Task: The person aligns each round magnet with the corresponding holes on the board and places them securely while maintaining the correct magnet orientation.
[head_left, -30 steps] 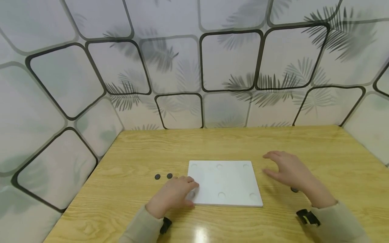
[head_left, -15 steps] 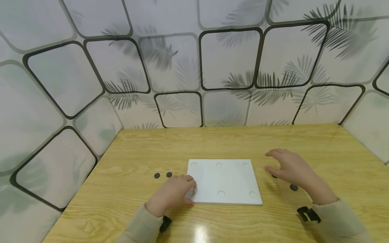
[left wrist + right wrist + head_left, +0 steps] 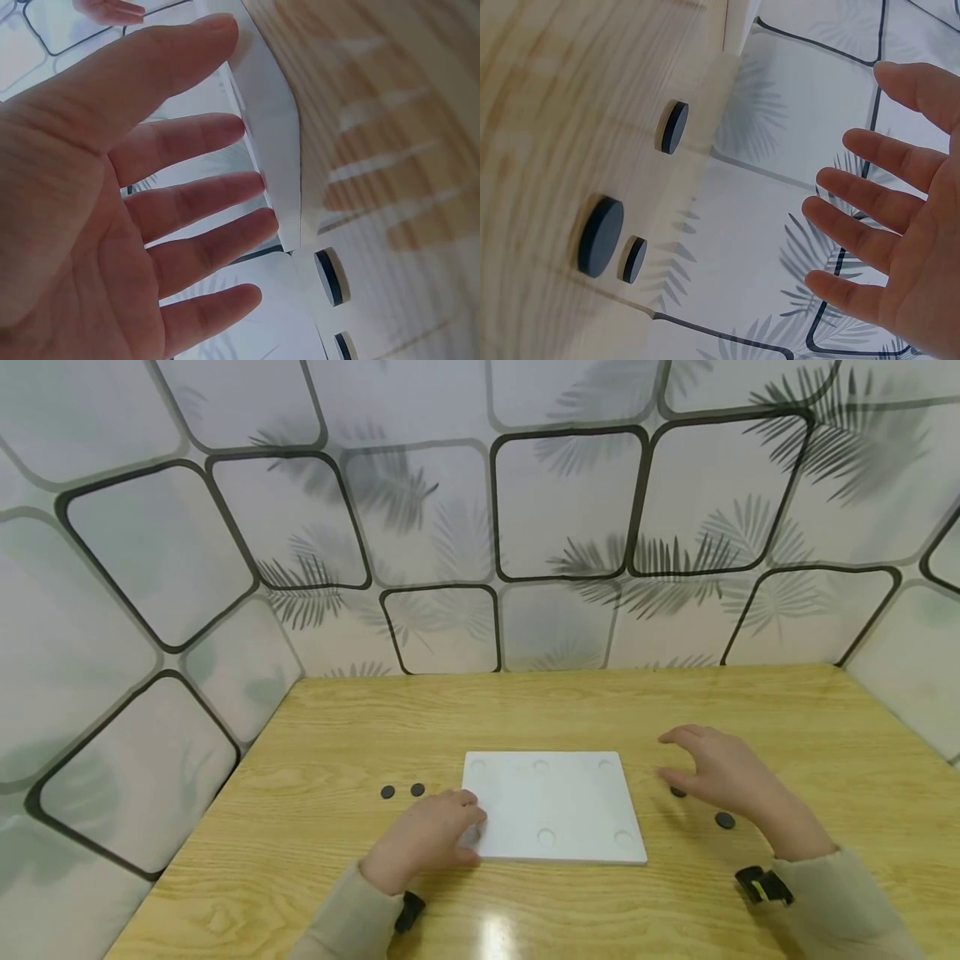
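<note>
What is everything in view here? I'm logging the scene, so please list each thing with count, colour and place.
Board: one, white, flat at the table's middle, shallow round dents near its edges.
Left discs: two, dark, side by side on the table left of the board.
Right discs: at least two visible, dark, on the table right of the board, one partly hidden under the right hand.
Table: one, light wood.
Walls: pale, with leaf print and dark rounded outlines.
Left hand: touching the board's near left corner.
Right hand: open, above the right discs.
</note>
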### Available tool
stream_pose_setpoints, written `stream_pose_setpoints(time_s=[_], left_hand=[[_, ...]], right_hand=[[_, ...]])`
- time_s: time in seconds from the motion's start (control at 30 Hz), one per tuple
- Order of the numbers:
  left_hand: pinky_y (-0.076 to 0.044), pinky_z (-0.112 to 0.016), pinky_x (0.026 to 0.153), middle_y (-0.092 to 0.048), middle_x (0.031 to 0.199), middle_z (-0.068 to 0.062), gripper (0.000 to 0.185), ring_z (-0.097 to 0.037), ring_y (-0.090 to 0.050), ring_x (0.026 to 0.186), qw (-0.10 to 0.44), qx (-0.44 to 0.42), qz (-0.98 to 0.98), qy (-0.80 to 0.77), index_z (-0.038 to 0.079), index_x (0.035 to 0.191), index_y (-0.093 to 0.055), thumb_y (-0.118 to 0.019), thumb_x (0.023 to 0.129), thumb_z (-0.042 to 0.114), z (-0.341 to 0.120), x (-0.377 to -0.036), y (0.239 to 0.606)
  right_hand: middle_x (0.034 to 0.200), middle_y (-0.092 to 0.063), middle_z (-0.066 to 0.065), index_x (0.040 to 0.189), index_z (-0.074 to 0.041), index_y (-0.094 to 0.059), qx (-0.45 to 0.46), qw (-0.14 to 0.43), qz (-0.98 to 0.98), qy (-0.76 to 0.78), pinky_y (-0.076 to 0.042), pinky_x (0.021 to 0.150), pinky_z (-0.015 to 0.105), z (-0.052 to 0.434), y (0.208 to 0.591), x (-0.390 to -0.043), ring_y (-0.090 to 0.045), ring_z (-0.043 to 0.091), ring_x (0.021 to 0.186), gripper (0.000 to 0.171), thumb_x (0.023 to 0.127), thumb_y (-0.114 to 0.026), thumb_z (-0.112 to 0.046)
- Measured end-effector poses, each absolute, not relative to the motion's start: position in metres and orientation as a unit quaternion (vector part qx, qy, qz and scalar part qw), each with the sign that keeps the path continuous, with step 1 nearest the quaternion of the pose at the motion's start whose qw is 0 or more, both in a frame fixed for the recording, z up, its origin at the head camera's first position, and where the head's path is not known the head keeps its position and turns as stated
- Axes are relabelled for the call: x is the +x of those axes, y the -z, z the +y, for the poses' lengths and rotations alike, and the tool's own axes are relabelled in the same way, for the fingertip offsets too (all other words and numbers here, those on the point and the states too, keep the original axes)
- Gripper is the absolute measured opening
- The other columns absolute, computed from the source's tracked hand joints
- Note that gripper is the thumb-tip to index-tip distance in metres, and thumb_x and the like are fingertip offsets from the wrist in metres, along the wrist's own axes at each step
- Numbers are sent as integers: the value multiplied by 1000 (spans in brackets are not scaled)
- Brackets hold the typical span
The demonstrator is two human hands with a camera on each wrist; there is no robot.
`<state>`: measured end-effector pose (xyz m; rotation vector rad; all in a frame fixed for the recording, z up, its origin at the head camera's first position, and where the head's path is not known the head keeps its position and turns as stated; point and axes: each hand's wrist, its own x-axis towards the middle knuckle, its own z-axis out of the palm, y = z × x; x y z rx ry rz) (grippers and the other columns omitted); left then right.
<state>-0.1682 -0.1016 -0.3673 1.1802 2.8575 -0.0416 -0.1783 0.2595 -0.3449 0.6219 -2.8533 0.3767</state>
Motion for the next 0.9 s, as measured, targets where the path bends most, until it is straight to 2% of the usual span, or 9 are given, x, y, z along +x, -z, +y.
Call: stream_pose_setpoints(time_s=[0.2,0.47,0.9], left_hand=[[-43,-24,64,-53,86,3,35,-10,-47,71,30,375,926,26,14,94,-64,-72,70,37,-99,-167,365],[-40,-22,57,-49,78,5,31,-9,-45,66,25,373,926,48,14,89,-64,-72,70,37,-94,-164,363],[-41,-22,59,-49,78,5,32,-8,-45,67,21,380,924,35,13,90,-64,-72,70,37,-95,-166,362]], right_hand=[[108,-56,21,110,2,-56,198,90,-969,-120,-41,77,51,261,344,-180,-52,38,96,43,79,-65,-25],[107,-56,21,110,3,-56,195,85,-969,-124,-41,77,51,262,345,-178,-52,38,96,43,78,-65,-25],[108,-55,22,109,2,-56,193,79,-970,-121,-42,76,51,264,343,-178,-52,38,95,43,77,-67,-25]])
